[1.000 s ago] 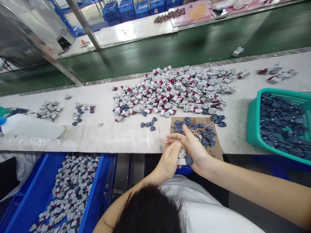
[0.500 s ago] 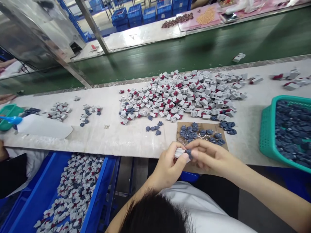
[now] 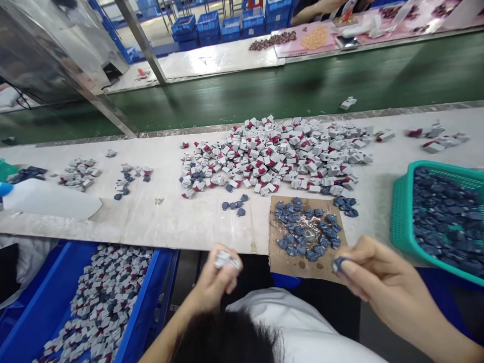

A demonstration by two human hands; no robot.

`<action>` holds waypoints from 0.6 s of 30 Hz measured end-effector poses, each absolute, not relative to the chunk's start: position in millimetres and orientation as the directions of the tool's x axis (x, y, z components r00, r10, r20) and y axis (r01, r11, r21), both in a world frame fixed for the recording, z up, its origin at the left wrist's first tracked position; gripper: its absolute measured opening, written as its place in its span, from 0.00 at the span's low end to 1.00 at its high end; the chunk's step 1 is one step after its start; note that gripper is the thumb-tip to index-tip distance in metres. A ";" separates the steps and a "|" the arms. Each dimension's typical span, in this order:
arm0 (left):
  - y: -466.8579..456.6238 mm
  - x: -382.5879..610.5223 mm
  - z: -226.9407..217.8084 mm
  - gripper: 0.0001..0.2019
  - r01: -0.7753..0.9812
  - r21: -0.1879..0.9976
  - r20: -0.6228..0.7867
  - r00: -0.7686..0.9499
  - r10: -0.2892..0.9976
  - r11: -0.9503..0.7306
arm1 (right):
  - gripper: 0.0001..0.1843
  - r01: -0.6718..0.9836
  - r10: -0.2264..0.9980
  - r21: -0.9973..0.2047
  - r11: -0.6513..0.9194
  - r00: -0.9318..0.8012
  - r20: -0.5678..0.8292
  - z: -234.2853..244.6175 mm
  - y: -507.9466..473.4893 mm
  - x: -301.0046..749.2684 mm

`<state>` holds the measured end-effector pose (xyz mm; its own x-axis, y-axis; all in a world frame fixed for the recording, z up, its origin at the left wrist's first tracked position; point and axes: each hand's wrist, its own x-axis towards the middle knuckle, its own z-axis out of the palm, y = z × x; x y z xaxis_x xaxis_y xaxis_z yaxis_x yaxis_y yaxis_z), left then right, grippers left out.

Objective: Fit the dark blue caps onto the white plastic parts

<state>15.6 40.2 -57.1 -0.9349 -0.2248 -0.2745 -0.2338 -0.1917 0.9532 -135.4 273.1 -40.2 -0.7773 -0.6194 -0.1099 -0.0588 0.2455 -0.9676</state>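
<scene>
My left hand (image 3: 214, 279), blurred by motion, is closed around a light grey plastic part (image 3: 227, 260) just off the table's front edge. My right hand (image 3: 381, 280) pinches a small dark blue plastic piece (image 3: 338, 264) between thumb and fingertips, over the right corner of a brown cardboard sheet (image 3: 278, 264). On that cardboard, several dark blue pieces (image 3: 297, 237) lie around a wet, shiny patch. Behind it spreads a large heap of light grey parts (image 3: 272, 151), many with dark red ends.
A green basket (image 3: 403, 217) of dark blue pieces stands on the right. At lower left, a blue bin (image 3: 141, 302) holds many grey parts. Beyond the table (image 3: 189, 222) runs a green conveyor belt (image 3: 227, 96) with a grey part (image 3: 348, 103) on it. Another person's arm (image 3: 317, 10) shows at the top.
My hands, together over the cardboard before, have moved apart. The left went left with the grey part; the right went right with a dark blue piece. The cardboard's wet patch is uncovered.
</scene>
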 end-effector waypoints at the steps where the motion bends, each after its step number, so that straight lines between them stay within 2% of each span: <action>1: 36.4 17.7 -61.2 0.13 -0.246 0.947 -0.302 -0.897 -0.322 -0.205 | 0.13 -0.134 -0.570 -0.940 0.313 -0.818 -0.073 -46.2 278.6 -144.1; 2: 34.2 17.3 -64.2 0.13 -0.261 0.948 -0.312 -0.877 -0.365 -0.184 | 0.13 -0.227 -0.563 -0.895 0.384 -0.826 -0.033 -52.3 282.1 -153.2; 5: 40.6 4.0 -67.7 0.14 -0.307 0.950 -0.311 -0.890 -0.332 -0.066 | 0.15 -0.427 -0.631 -0.753 0.500 -0.775 0.020 -69.1 281.7 -174.5; 7: 51.9 -9.5 -67.9 0.17 -0.327 0.944 -0.317 -0.883 -0.346 -0.030 | 0.13 -0.470 -0.671 -0.720 0.510 -0.741 0.008 -76.8 276.4 -180.2; 13: 68.4 -30.0 -70.3 0.12 -0.315 0.934 -0.356 -0.862 -0.360 -0.169 | 0.14 -0.580 -0.786 -0.654 0.485 -0.617 -0.036 -81.4 262.9 -185.2; 18: 62.3 -25.1 -71.1 0.09 -0.298 0.942 -0.335 -0.876 -0.348 -0.156 | 0.09 -0.653 -0.852 -0.611 0.447 -0.520 -0.067 -76.8 260.8 -193.0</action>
